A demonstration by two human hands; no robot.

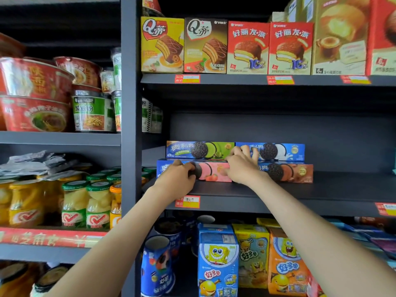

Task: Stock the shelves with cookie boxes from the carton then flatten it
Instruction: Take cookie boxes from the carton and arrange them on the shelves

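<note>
Several long cookie boxes lie stacked on the middle dark shelf (278,189). A green-flavour box (199,150) and a blue-and-white box (278,151) sit on top. Below them lie a pink box (214,171) and a brown box (287,172). My left hand (179,175) rests on the left half of the pink box, fingers curled over its front. My right hand (242,165) lies with fingers spread where the boxes meet, touching the pink box's right end and the upper boxes. The carton is out of sight.
Cake boxes (246,48) fill the shelf above. Cartoon snack boxes (218,260) and blue cups (156,266) stand on the shelf below. A vertical post (128,125) divides off the left bay with noodle bowls (34,95) and fruit jars (75,204). The right part of the middle shelf is bare.
</note>
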